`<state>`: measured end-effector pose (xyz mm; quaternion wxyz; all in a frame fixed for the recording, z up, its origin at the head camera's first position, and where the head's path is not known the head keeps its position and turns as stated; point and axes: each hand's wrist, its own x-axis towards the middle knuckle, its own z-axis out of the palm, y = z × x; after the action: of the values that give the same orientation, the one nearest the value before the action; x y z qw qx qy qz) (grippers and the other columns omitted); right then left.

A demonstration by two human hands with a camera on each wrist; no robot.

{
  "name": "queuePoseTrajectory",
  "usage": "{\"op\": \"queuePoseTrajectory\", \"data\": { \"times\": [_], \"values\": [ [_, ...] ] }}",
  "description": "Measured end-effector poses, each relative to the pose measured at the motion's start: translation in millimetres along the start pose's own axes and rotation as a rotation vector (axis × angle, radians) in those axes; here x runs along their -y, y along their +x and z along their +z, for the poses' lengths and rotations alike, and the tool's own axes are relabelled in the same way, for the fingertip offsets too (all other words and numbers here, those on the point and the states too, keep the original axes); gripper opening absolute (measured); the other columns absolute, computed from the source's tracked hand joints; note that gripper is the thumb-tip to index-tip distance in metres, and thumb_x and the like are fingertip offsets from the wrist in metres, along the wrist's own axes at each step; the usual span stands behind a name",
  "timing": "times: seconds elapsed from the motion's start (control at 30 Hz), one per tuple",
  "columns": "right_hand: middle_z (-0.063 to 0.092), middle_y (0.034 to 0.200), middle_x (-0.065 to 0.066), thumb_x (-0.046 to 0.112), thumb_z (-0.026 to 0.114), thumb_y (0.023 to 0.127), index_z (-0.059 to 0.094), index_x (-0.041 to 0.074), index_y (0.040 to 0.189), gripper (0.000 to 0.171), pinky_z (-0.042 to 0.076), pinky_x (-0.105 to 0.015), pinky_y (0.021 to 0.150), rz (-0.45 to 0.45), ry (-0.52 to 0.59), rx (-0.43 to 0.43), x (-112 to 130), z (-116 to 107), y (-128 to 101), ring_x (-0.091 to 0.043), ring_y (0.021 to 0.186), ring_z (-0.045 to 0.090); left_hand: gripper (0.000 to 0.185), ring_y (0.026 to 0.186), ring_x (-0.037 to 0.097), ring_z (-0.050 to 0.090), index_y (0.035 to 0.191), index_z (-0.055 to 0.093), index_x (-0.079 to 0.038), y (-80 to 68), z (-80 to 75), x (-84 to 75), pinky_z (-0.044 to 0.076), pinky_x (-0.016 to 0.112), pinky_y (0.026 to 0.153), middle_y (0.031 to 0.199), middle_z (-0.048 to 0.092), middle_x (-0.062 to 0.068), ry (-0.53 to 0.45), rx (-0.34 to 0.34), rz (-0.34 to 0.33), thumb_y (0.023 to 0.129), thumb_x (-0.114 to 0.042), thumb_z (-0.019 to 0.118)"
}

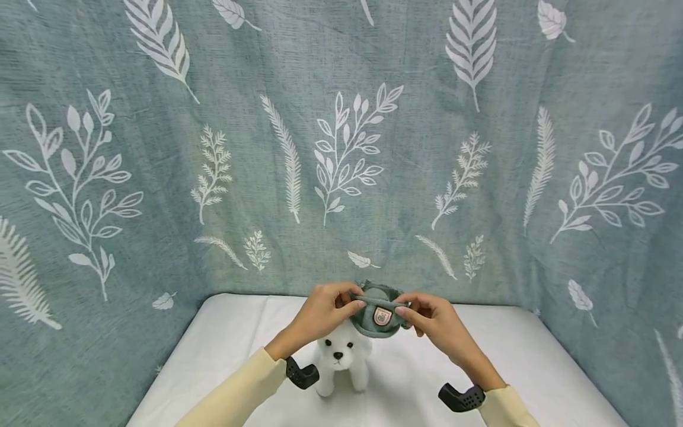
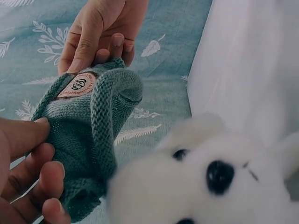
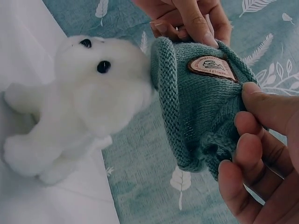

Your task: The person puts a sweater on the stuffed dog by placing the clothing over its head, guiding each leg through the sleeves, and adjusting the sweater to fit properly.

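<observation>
A small green knitted hat (image 1: 368, 325) with a rolled brim and a pale stitched patch (image 3: 212, 66) is held up in front of me, over and just right of a white plush dog's (image 1: 341, 347) head. My left hand (image 1: 332, 303) pinches one end of the hat's upper edge between thumb and fingers. At the other end, my right hand (image 1: 431, 314) pinches the same edge. In the right wrist view the rolled brim faces the dog's head and seems to touch it or nearly so. The dog stands upright, facing me.
The dog stands on a white-covered table (image 1: 251, 344). Behind the table and along both sides hangs a blue-green curtain (image 1: 299, 249) with white leaf prints. Black bands (image 1: 461, 398) sit on both wrists, below pale yellow sleeves (image 1: 240, 388).
</observation>
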<state>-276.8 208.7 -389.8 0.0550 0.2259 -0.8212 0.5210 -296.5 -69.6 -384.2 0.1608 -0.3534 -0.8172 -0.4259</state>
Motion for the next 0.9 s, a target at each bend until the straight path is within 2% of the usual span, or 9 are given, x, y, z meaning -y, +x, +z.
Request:
{"op": "queuePoseTrajectory", "data": {
  "times": [0.4,0.6,0.9],
  "values": [
    [0.062,0.079,-0.011,0.029,0.071,0.099,0.073,0.021,0.118,0.021,0.05,-0.033,0.057,-0.047,0.022,0.038,10,15,11,-0.021,0.058,0.054,0.01,0.057,0.008,0.053,0.108,0.075,-0.021,-4.8,-19.4,1.5,0.046,0.027,0.053,0.073,0.062,-0.012,0.016,-0.029,-0.014,0.098,-0.021,0.073],
    [0.063,0.08,-0.01,0.029,0.071,0.099,0.073,0.021,0.118,0.02,0.051,-0.034,0.058,-0.078,0.034,0.064,15,28,17,-0.02,0.058,0.054,0.009,0.057,0.008,0.055,0.107,0.075,-0.022,-12.5,-32.2,7.0,0.047,0.028,0.053,0.074,0.064,-0.008,0.025,-0.044,-0.023,0.098,-0.02,0.073],
    [0.064,0.077,-0.006,0.029,0.071,0.099,0.074,0.024,0.116,0.018,0.05,-0.033,0.056,-0.11,0.01,0.087,17,43,26,-0.018,0.057,0.053,0.01,0.056,0.007,0.052,0.106,0.075,-0.022,-25.8,-45.0,15.9,0.045,0.027,0.052,0.072,0.06,-0.011,0.044,-0.04,-0.01,0.097,-0.02,0.074]
  ]
}}
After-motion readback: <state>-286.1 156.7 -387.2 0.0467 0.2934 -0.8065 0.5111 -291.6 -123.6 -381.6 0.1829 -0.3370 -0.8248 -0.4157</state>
